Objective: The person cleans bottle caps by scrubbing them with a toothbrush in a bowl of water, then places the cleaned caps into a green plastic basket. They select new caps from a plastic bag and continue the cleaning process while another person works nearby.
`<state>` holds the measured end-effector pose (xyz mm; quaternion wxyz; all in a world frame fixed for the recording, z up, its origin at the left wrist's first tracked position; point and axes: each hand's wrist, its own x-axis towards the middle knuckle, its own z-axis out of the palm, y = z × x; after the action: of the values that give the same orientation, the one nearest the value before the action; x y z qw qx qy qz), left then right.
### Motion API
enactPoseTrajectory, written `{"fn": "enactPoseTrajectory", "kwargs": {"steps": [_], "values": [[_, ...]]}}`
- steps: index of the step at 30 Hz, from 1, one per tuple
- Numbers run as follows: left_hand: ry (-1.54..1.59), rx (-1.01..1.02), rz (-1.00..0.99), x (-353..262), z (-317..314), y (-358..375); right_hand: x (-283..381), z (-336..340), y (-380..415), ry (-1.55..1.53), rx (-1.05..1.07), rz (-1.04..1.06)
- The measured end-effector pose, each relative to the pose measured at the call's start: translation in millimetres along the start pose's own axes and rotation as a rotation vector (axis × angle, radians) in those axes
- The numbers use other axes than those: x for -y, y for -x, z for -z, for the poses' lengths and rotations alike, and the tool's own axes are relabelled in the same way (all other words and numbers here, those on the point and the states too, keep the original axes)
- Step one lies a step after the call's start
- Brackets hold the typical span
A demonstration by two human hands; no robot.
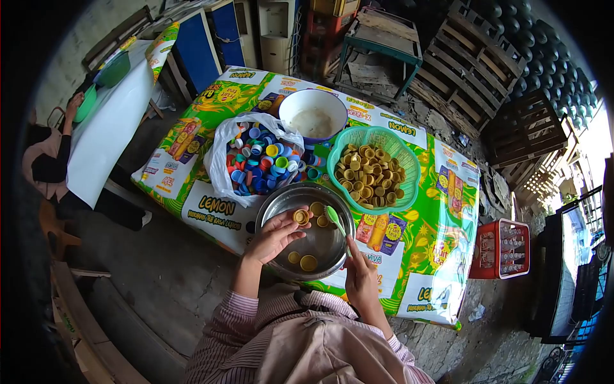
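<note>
Over the left side of a metal basin (pixel 279 206), my left hand (pixel 276 237) grips a yellow-gold bottle cap (pixel 300 217) with its hollow side showing. My right hand (pixel 362 274), at the basin's right rim, is closed round the handle of a green and white toothbrush (pixel 335 219). The brush head points toward the cap but sits apart from it. Several more gold caps (pixel 308 263) lie in the basin. Just behind it, a green plastic colander (pixel 414 168) holds a heap of gold caps (pixel 369 171).
A white plastic bag (pixel 220 168) of mixed coloured caps (pixel 265 157) and a white enamel bowl (pixel 295 102) stand on the patterned tablecloth (pixel 441 256). A red bottle crate (pixel 501 249) is right of the table. At far left, another person (pixel 54 150) works at a second table.
</note>
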<state>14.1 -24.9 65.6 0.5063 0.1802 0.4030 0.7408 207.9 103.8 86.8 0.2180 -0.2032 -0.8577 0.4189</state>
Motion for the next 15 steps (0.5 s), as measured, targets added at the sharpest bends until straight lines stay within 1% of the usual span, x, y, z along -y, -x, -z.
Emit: {"fn": "enactPoseTrajectory", "kwargs": {"steps": [1, 3, 4, 7, 8, 13, 15], "values": [[-0.002, 0.0, 0.0, 1.6, -2.2, 0.7, 4.2, -1.2, 0.4, -0.002, -0.001, 0.001], [-0.069, -0.059, -0.042, 5.0, -7.1, 1.0, 11.4, -5.6, 0.7, -0.004, 0.124, -0.003], [-0.077, -0.027, -0.035, 6.7, -5.3, -0.3, 12.9, -10.2, 1.3, 0.027, 0.144, 0.016], [-0.065, -0.08, -0.061, 10.9, -5.6, 2.9, 1.0, -19.8, 0.4, 0.03, 0.136, 0.011], [-0.075, -0.068, -0.048, 21.6, 5.1, 2.0, -6.9, -22.3, 0.0, 0.041, 0.107, -0.001], [-0.035, -0.172, -0.052, 27.1, 10.4, 12.5, -7.0, -28.9, 0.9, 0.017, 0.07, 0.012], [0.0, -0.21, -0.08, 28.5, 9.1, 17.0, -8.0, -34.6, 5.2, 0.006, 0.15, 0.071]]}}
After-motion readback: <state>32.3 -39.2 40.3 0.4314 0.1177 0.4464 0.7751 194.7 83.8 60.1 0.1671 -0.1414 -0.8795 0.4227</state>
